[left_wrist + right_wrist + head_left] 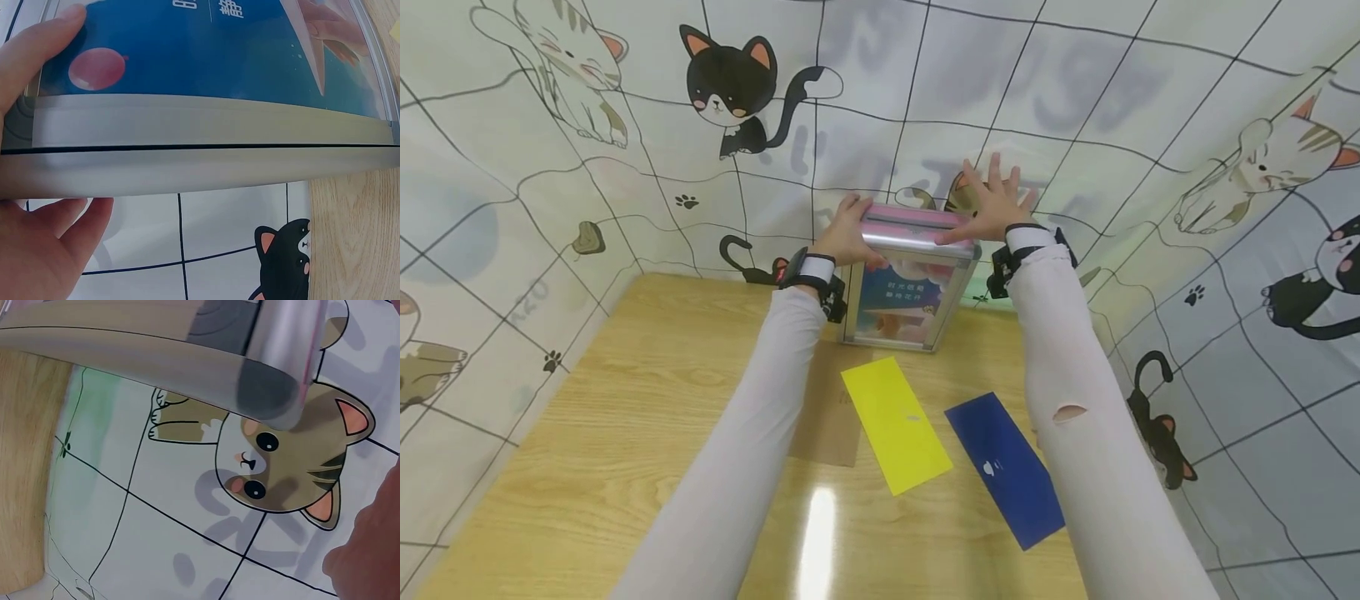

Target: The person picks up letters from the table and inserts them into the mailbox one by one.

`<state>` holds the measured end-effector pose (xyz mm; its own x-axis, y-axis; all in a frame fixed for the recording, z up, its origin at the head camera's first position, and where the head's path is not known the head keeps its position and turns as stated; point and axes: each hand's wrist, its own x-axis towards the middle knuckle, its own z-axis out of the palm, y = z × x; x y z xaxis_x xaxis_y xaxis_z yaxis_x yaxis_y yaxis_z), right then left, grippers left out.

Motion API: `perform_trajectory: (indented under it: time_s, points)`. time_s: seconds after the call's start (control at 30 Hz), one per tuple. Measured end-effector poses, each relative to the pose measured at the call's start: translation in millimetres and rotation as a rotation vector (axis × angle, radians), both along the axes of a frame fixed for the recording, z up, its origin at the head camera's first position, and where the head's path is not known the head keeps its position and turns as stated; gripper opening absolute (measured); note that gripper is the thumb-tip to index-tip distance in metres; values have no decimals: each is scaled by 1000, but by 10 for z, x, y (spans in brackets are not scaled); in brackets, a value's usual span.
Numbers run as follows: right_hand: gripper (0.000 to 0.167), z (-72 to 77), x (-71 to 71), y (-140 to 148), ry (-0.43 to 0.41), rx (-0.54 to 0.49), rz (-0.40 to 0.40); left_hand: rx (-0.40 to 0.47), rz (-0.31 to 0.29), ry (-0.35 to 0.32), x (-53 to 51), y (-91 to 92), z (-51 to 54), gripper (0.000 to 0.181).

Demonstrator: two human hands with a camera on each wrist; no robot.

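A metal-framed box (pixel 901 300) with a pink top and a printed blue front panel stands upright at the back of the table, a dark slot running along its top. My left hand (pixel 844 236) grips its upper left corner; in the left wrist view the thumb (pixel 37 50) lies on the front panel side and other fingers (pixel 87 231) are behind the edge. At the upper right corner is my right hand (pixel 991 208), fingers spread and straight, its thumb at the top edge. The right wrist view shows the box corner (pixel 269 394) with only part of that hand.
In front of the box lie a yellow paper rectangle (pixel 897 425), a dark blue one (pixel 1007 471) and a brown one (pixel 827 417), partly under the yellow; all look like envelopes. Behind the wooden table (pixel 647 400) hangs a cat-patterned cloth (pixel 880 100), close to the box's back.
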<state>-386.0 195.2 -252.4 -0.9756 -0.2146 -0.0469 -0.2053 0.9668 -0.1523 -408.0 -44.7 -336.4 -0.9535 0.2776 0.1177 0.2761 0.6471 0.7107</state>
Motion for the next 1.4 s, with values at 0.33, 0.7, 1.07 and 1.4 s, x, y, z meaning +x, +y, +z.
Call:
perform_trajectory:
  time_s: [0.33, 0.7, 1.07, 1.4]
  points:
    - [123, -261, -59, 3, -53, 7, 24, 5, -1, 1, -10, -6, 10, 114]
    - [113, -590, -167, 0, -30, -288, 32, 10, -27, 40, -3, 8, 42, 113]
    - [111, -660, -170, -33, -2, -294, 3, 22, -8, 63, -1, -15, -17, 116]
    - [110, -697, -189, -26, 16, -303, 3, 105, 5, 111, -4, -52, -84, 133]
